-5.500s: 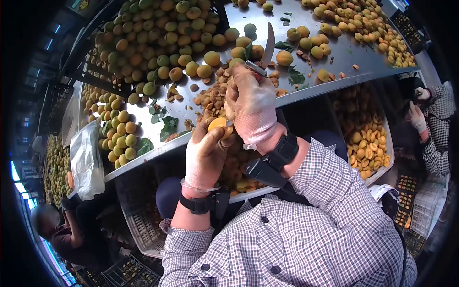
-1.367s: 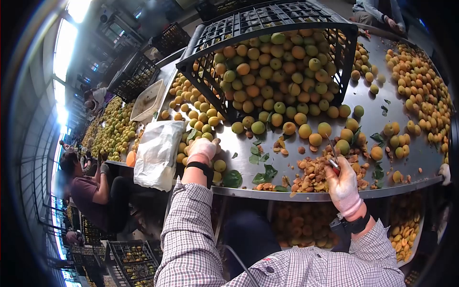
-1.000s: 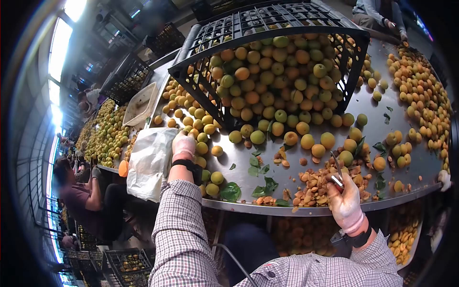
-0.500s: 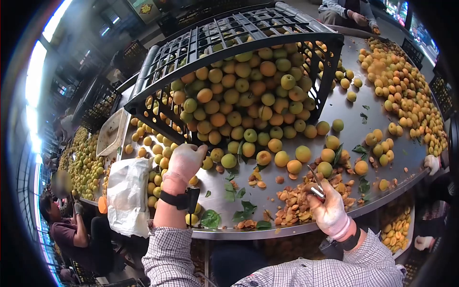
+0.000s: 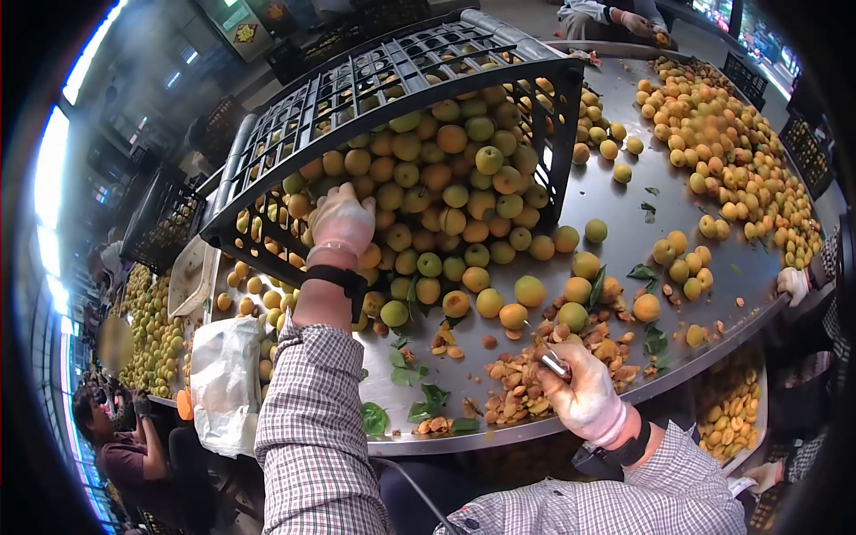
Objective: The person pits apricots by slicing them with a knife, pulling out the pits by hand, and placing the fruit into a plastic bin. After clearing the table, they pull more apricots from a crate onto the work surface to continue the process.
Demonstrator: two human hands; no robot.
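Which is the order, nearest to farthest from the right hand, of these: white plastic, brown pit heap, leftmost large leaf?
1. Brown pit heap: just left of the right hand.
2. Leftmost large leaf: farther left.
3. White plastic: farthest left.

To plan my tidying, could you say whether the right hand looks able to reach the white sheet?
Probably not: the right hand holds a knife, and the left forearm lies between it and the sheet.

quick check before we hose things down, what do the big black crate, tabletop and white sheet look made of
The crate: probably plastic, satin, given its molded lattice. The tabletop: metal, likely stainless steel, from its smooth gray sheen. The white sheet: thin, creased; plastic film or paper, unclear which.
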